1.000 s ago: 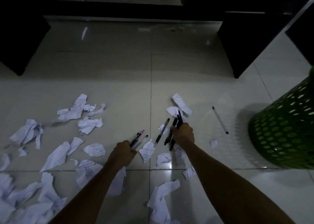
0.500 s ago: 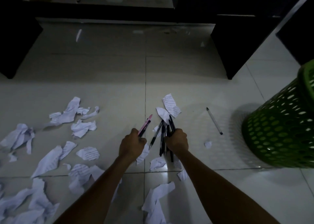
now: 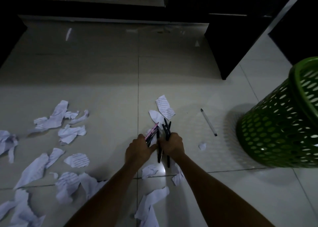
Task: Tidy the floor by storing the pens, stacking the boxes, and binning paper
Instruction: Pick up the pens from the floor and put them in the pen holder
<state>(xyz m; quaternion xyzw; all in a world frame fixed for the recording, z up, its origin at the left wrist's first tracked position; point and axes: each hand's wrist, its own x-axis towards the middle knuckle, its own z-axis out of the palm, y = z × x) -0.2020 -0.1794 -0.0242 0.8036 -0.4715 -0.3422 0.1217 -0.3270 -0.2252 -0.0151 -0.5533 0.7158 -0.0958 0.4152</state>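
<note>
My left hand grips a few pens, one of them pink. Right beside it, my right hand grips a bundle of black pens whose ends stick out above and below the fist. The two hands touch over the tiled floor. One clear pen with a black cap lies loose on the floor to the right. Torn and crumpled lined paper is scattered across the floor, mostly to the left and below my arms. A green perforated bin stands at the right.
Dark furniture stands at the back right, and another dark piece sits at the far left. A small paper scrap lies between my right hand and the bin. No boxes are in view.
My hands have come together from about a hand's width apart, bringing the two pen bundles side by side. The view has shifted, showing more of the bin's rim.
</note>
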